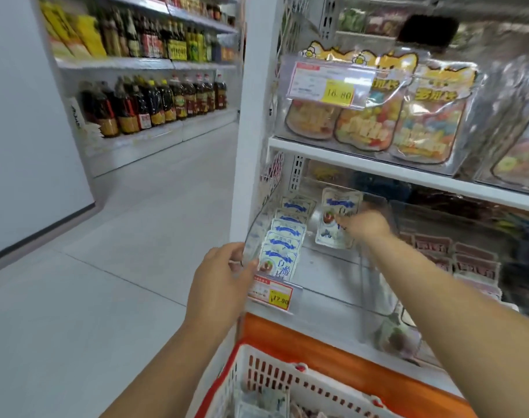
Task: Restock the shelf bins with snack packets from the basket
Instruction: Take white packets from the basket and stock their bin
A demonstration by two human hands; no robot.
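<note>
Trouble is tipping: our right hand (366,226) pinches a packet (335,217) upright in the clear bin (255,233) (left hand (224,282) curled on its front corner) — released unsupported, it could flop flat, away from the row (283,245).

2 hands are in view, 1 left hand (219,285) and 1 right hand (367,226). there is 1 red-and-white basket (257,372). 1 clear bin (251,236) carries about 6 white-and-blue snack packets (283,241) in 1 row; those at the back overlap, so the count is unsure. 1 more packet (335,218) is apart from the row, in the right hand. higher up stand 3 cat-eared candy bags (362,116). 2 yellow price tags show, 1 upper (338,93) and 1 lower (280,300).
</note>
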